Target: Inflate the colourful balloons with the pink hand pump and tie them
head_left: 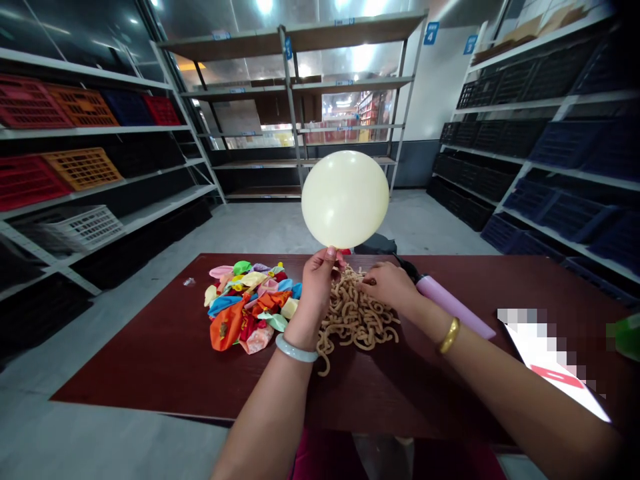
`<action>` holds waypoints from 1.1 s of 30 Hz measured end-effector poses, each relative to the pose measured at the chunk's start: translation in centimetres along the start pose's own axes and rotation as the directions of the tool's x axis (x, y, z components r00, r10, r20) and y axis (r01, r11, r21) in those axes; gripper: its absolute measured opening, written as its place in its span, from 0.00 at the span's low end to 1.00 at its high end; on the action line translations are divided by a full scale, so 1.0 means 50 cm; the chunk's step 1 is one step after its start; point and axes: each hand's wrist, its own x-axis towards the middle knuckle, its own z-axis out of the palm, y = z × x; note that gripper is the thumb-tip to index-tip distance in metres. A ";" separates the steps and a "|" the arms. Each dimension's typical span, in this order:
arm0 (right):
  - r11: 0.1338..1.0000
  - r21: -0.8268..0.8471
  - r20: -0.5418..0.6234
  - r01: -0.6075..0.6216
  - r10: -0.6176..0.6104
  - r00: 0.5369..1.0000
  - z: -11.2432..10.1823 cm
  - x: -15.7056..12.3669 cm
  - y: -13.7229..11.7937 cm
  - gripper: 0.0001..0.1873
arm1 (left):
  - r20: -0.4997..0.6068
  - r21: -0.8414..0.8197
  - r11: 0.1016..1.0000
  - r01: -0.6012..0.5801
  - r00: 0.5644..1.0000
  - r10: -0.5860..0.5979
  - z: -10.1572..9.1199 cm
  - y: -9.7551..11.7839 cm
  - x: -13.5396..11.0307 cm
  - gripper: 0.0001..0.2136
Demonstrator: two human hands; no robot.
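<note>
An inflated pale yellow balloon (345, 199) stands above the table, its neck pinched between the thumb and fingers of my left hand (320, 272). Below and beside it lies a heap of tan, curled, cord-like pieces (357, 313). My right hand (387, 285) reaches to the heap's upper right side with bent fingers close together; whether a piece is between the fingertips is too small to tell. Left of my left hand is a pile of limp balloons (250, 300) in many colours, some orange, blue, red and green.
Behind my right wrist lies a lilac tube (457, 308) with a black end. A phone (550, 367) with a bright, partly blurred screen rests at the right, with a green object (627, 337) beyond it. Shelves with crates (83, 103) line the room past the dark red table (150, 363).
</note>
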 end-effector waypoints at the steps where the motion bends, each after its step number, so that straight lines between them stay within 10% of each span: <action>1: 0.999 0.042 0.006 0.002 -0.002 1.000 -0.002 0.003 0.002 0.14 | -0.005 -0.001 1.000 0.006 1.000 -0.006 -0.002 -0.002 0.001 0.16; 6: 0.945 0.324 -0.025 -0.050 0.062 0.998 -0.053 0.004 0.006 0.17 | -0.050 -0.040 0.999 0.007 0.999 -0.009 -0.007 -0.006 0.006 0.17; 11: 0.431 0.893 0.057 -0.132 0.183 0.981 -0.113 -0.002 -0.020 0.16 | -0.061 -0.146 0.988 0.054 0.996 -0.063 -0.009 -0.002 0.007 0.16; 16: 0.247 0.963 0.052 -0.106 0.215 0.975 -0.121 0.000 -0.034 0.16 | -0.090 -0.192 0.979 0.069 0.992 -0.087 -0.012 0.000 0.006 0.17; 20: 0.351 0.936 -0.002 -0.036 0.106 0.994 -0.114 -0.004 -0.051 0.13 | -0.099 -0.195 0.975 0.106 0.987 -0.127 -0.009 -0.006 0.005 0.17; 27: 0.912 0.302 -0.023 0.279 -0.286 0.958 -0.107 0.001 -0.089 0.12 | -0.078 -0.117 0.985 0.124 0.988 -0.133 0.002 -0.029 -0.002 0.19; 33: 0.885 -0.281 -0.026 0.370 -0.393 0.919 -0.097 -0.003 -0.106 0.11 | -0.058 0.014 0.991 0.132 0.990 -0.131 0.011 -0.037 -0.007 0.18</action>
